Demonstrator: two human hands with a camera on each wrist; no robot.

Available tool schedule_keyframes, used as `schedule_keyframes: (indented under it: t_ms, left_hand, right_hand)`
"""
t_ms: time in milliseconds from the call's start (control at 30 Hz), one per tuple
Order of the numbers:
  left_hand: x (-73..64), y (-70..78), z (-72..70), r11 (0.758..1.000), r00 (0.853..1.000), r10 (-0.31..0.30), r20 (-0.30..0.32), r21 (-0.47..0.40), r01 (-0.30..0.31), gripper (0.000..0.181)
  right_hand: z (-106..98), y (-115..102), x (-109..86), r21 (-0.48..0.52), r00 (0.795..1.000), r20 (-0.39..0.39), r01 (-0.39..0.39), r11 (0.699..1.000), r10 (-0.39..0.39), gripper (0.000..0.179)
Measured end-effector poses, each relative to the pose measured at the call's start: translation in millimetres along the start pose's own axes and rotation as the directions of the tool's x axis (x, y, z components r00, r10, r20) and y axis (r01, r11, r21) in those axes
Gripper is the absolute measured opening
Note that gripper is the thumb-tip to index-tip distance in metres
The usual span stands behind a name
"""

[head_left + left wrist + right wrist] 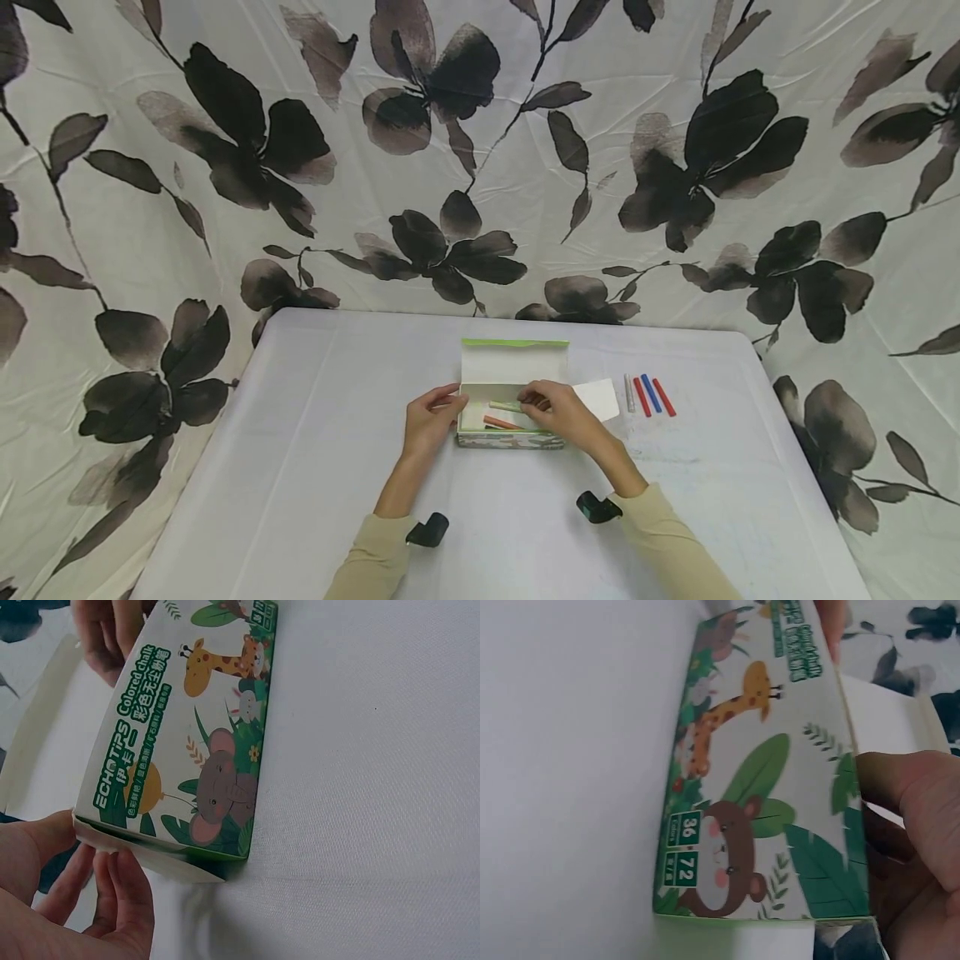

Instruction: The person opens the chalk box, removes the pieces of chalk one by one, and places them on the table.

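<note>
Apparently midway: gripping the Echotips chalk box (510,442) at its left end with the left hand (430,421); inside, pinching a green chalk stick (504,407) with the right hand (558,412), beside an untouched orange stick (502,423); with four sticks (651,393) out, right of the box.

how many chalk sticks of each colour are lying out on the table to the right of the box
red chalk sticks: 2
blue chalk stick: 1
greyish-white chalk stick: 1
total: 4
</note>
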State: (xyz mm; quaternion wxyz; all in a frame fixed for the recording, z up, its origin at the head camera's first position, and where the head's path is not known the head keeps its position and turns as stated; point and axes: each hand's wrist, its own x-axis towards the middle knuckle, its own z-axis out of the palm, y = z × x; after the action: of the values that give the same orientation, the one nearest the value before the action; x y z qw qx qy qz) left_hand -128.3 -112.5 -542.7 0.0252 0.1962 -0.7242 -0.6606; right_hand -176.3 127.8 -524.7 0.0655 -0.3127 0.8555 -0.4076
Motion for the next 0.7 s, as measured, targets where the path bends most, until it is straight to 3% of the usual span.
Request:
schedule_keyframes:
  t_ms: [200, 333, 500, 700]
  left_hand:
    - [-0.1, 0.2, 1.4, 1.0, 1.0, -0.009, -0.007, 0.002, 0.009, 0.032]
    - [0.0, 0.4, 1.2, 1.0, 1.0, -0.009, -0.007, -0.001, 0.009, 0.032]
    - [-0.3, 0.5, 1.4, 1.0, 1.0, -0.001, -0.001, 0.004, 0.001, 0.032]
    - [-1.0, 1.8, 2.1, 1.0, 1.0, -0.007, -0.011, 0.006, 0.007, 0.031]
  right_hand:
    - [10, -1, 1.3, -0.198, 1.0, 0.018, 0.024, 0.98, -0.021, 0.013]
    - [14, -5, 4.6, -0.302, 0.999, 0.04, -0.007, 0.953, 0.02, 0.015]
    - [14, -9, 9.9, -0.24, 0.989, 0.103, -0.08, 0.967, 0.108, 0.018]
    - [12, -8, 11.5, -0.161, 0.98, 0.177, -0.058, 0.985, 0.087, 0.021]
